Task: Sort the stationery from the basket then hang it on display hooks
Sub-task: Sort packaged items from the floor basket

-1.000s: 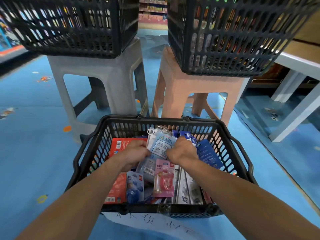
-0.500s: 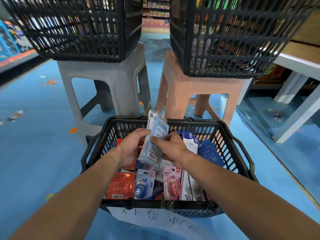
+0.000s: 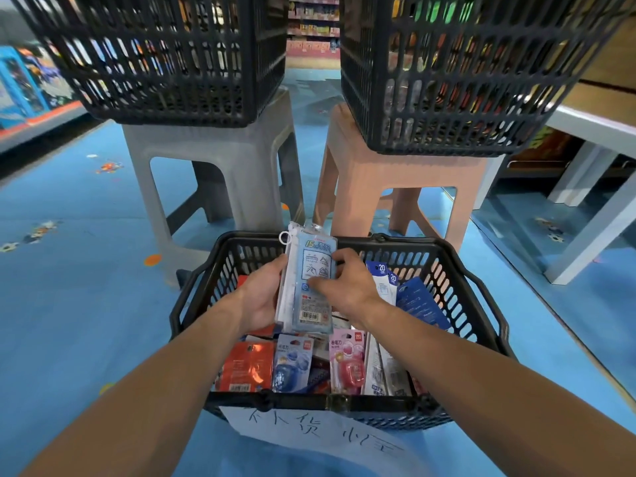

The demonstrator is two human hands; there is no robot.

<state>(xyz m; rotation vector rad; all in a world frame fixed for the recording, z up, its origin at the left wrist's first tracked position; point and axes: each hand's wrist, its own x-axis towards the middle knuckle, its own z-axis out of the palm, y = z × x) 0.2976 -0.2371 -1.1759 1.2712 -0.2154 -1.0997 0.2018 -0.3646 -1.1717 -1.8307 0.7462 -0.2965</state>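
Just above the packet-filled basket (image 3: 192, 304), both hands grip a blue packet (image 3: 309, 287).

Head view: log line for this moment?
stage: sorting | left hand: holds blue packets | right hand: pinches them | basket: more packs inside

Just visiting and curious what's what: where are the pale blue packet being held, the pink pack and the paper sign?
pale blue packet (image 3: 303, 304): head view, lower front above the barcode.
pink pack (image 3: 347, 362): head view, middle of its front.
paper sign (image 3: 309, 432): head view, among the handwriting.
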